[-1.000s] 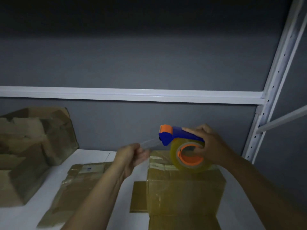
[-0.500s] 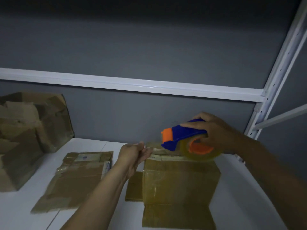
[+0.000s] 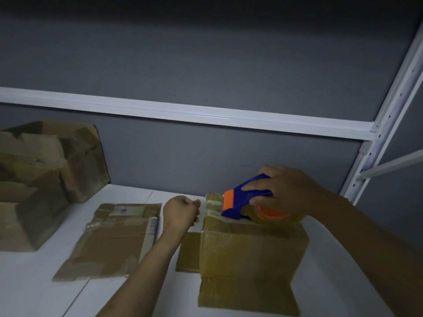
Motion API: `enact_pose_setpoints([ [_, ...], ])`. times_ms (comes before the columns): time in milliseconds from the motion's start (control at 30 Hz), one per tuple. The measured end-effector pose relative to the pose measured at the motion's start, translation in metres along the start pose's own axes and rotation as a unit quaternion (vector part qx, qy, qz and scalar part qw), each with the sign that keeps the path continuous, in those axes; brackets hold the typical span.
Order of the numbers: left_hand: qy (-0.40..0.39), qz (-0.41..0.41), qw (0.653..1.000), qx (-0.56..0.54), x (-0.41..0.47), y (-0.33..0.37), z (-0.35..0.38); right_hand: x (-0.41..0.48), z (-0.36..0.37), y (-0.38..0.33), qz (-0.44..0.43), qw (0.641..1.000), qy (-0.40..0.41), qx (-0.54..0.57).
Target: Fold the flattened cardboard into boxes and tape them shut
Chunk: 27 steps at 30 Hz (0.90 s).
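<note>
A folded cardboard box (image 3: 247, 250) stands on the white shelf (image 3: 34, 287), with flaps lying open at its front and left. My right hand (image 3: 288, 191) grips a blue and orange tape dispenser (image 3: 246, 200) with its clear tape roll, resting on the box's top far edge. My left hand (image 3: 182, 212) is closed just left of the box's top corner, pinching the free end of the clear tape, which is barely visible. A flattened cardboard piece (image 3: 112, 241) lies on the shelf to the left.
A large, crumpled open cardboard box (image 3: 45, 177) sits at the far left against the grey wall. A white shelf rail (image 3: 183, 113) runs across behind. A white perforated upright (image 3: 389, 110) rises at the right.
The dispenser came down from mid-air onto the box's top edge. My left hand lowered with the tape end to the box's left corner. The camera tilted further down.
</note>
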State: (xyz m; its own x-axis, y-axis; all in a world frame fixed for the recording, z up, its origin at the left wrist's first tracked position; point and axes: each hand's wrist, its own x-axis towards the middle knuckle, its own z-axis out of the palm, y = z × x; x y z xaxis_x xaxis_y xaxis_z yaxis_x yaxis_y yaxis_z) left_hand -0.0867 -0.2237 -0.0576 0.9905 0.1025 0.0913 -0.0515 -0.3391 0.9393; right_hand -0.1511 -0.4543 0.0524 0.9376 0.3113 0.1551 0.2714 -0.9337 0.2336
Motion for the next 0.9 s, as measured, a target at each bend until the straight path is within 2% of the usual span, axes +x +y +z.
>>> enact_pose_setpoints([
  [100,-0.054,-0.019,0.998,-0.026,0.003,-0.014,0.003,0.002,0.001,-0.006,-0.006,1.0,0.011,-0.015],
  [200,-0.099,-0.025,0.995,0.006,-0.002,-0.024,0.009,0.006,0.001,-0.008,0.007,1.0,-0.002,-0.006],
  [300,-0.16,-0.103,0.982,-0.011,-0.012,-0.032,0.012,0.009,0.001,-0.01,0.003,1.0,-0.008,0.0],
  [333,-0.14,-0.079,0.987,0.007,-0.013,-0.034,0.011,0.01,0.001,-0.011,0.002,1.0,-0.01,0.005],
  [400,-0.072,0.028,0.997,-0.001,-0.015,-0.033,0.01,0.012,0.0,-0.01,0.001,1.0,-0.01,0.009],
  [433,-0.086,0.076,0.993,-0.033,-0.019,-0.026,0.009,0.013,-0.001,-0.01,0.001,1.0,-0.009,0.01],
  [500,-0.2,0.134,0.97,-0.017,-0.027,-0.013,0.007,0.014,-0.002,-0.008,0.001,1.0,-0.008,0.02],
  [567,-0.268,0.208,0.931,0.135,-0.024,-0.011,0.005,0.014,-0.003,-0.006,-0.004,1.0,-0.015,0.026],
  [633,-0.257,0.279,0.878,0.292,-0.014,-0.007,0.002,0.014,-0.006,-0.006,-0.014,0.999,-0.026,0.031],
  [700,-0.27,0.295,0.847,0.35,-0.006,-0.001,0.002,0.017,-0.011,-0.005,-0.023,0.998,-0.035,0.045],
  [767,-0.289,0.278,0.85,0.343,-0.006,0.001,0.004,0.017,-0.015,-0.004,-0.031,0.997,-0.042,0.051],
  [900,-0.267,0.268,0.861,0.341,-0.008,0.006,0.004,0.013,-0.024,0.009,-0.041,0.997,-0.048,0.045],
])
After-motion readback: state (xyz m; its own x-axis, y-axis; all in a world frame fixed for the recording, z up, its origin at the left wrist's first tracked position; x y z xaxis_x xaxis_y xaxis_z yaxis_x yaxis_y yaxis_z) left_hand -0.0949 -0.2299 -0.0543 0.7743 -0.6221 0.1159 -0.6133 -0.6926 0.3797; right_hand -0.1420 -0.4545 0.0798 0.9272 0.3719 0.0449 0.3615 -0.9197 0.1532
